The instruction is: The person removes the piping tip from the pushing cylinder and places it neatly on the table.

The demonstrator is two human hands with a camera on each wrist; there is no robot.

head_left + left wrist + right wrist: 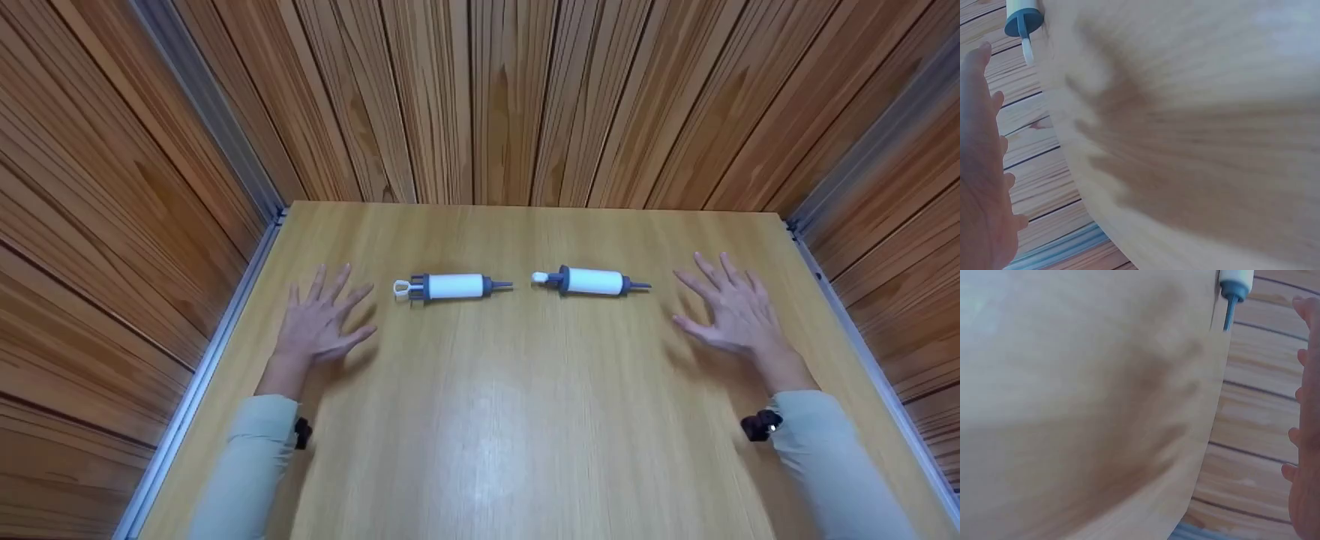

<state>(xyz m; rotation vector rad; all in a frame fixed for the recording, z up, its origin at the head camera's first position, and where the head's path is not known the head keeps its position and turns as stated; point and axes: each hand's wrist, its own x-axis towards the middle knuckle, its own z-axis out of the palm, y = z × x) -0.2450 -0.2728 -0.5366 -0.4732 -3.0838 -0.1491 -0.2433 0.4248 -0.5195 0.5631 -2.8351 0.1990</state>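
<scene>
Two syringe-like tubes with white barrels and grey-blue ends lie in a row across the table, their thin nozzles pointing right. The left tube (456, 286) ends in a white looped handle; the right tube (594, 281) has a white knob at its left end. My left hand (319, 326) hovers left of the row, fingers spread, touching neither tube. On the far right, my right hand (733, 313) is likewise spread above the table and apart from the nozzle. The wrist views show part of the left tube (1023, 19) and of the right tube (1235, 284).
The light wooden table (480, 420) has metal rails (202, 375) along both sides. Wood-plank walls (502, 105) stand behind it and at left and right. Shadows of both hands fall on the tabletop.
</scene>
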